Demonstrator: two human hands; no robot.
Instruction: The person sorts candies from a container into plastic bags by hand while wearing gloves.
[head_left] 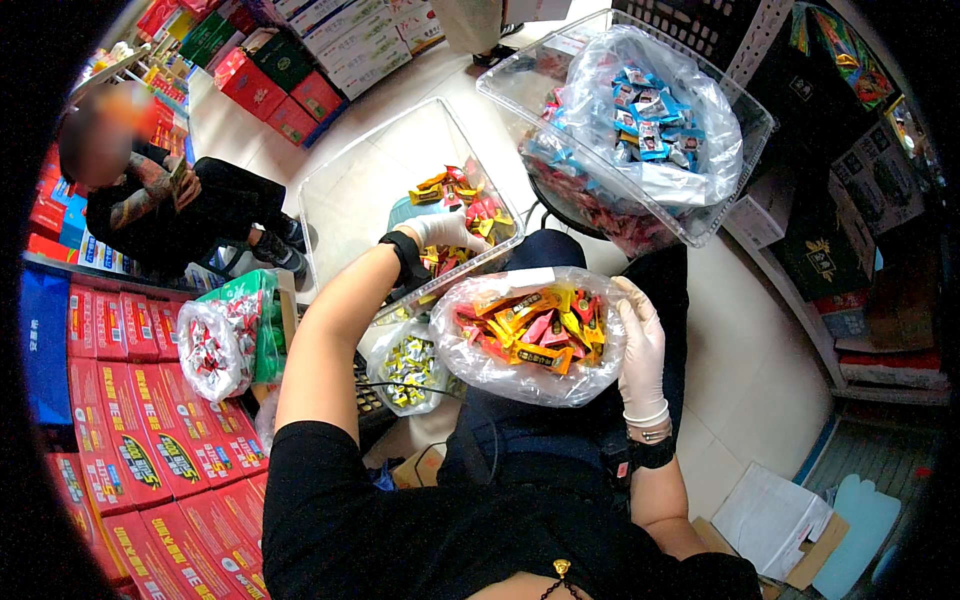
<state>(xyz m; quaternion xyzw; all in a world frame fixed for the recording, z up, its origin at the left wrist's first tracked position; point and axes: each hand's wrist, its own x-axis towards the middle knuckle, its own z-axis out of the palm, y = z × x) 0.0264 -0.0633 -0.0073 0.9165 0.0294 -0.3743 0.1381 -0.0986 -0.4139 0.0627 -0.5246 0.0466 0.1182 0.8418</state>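
Observation:
My left hand (447, 231), in a white glove, reaches into a clear plastic tub (345, 190). Its bent fingers are closed down among yellow, red and pink wrapped candies (452, 186); whatever they hold is hidden. On my lap rests a clear plastic bag (520, 388), its mouth spread wide. Inside lie orange, yellow and pink wrapped candies (540, 325). My right hand (642, 350), also gloved in white, grips the bag's right rim, with fingers around its edge.
A second clear tub (690, 232) at the back right holds a bag of blue wrapped candies (650, 120). A bag of yellow-and-silver candies (410, 368) and one of red-and-white candies (215, 350) stand left. Red cartons (150, 430) fill the left; a person (150, 190) sits beyond.

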